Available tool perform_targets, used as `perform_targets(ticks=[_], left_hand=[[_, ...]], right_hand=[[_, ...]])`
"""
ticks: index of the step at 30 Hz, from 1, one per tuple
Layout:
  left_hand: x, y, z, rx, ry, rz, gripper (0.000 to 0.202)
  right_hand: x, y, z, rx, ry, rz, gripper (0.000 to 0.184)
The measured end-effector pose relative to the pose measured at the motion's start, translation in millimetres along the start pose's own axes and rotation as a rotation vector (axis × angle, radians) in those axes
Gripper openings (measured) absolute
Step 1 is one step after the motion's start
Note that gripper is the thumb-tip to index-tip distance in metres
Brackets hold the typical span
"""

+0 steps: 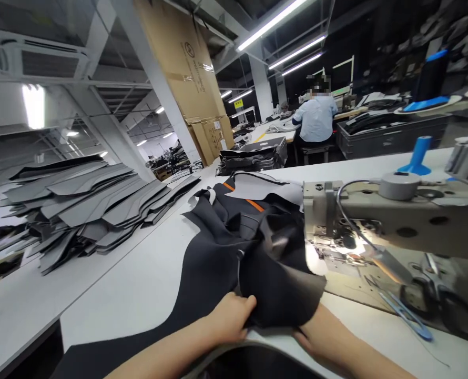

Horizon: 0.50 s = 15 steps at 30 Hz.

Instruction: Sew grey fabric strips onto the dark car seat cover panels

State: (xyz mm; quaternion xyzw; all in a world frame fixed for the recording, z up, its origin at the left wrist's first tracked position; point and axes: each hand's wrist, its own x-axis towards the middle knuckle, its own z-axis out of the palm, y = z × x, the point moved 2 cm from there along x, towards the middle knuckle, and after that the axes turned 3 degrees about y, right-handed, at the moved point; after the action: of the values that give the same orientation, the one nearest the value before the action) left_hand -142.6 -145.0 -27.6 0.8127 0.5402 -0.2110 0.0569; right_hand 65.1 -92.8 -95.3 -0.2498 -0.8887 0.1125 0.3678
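A large piece of black fabric [206,268] lies bunched across the white table, with an orange stripe [254,205] and light grey backing on its far part. My left hand [232,316] is closed on the fabric's near edge, thumb on top. Under a raised fold at the right is my right hand [315,334]; the cloth covers most of its fingers, so its grip is hidden. To the right of the fabric stands a sewing machine [407,213] with its lamp lit over the needle area. The fabric's right side lies close by the machine head.
Grey cut panels [95,205] lie in stacks on the left table. Blue thread snips [409,318] and black-handled scissors [455,305] rest right of the machine bed. A blue spool [418,155] stands behind the machine. Farther back, a person in a light blue shirt [316,118] sits among bins.
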Motion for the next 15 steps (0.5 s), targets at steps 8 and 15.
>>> perform_targets(ticks=[8, 15], left_hand=[[9.3, 70.0, -57.9, 0.245, -0.447, 0.092, 0.026], [93.2, 76.0, -162.0, -0.108, 0.165, 0.556, 0.022]], right_hand=[[-28.0, 49.3, -61.6, -0.232, 0.207, -0.019, 0.051], [12.9, 55.3, -40.1, 0.448, -0.020, 0.225, 0.043]])
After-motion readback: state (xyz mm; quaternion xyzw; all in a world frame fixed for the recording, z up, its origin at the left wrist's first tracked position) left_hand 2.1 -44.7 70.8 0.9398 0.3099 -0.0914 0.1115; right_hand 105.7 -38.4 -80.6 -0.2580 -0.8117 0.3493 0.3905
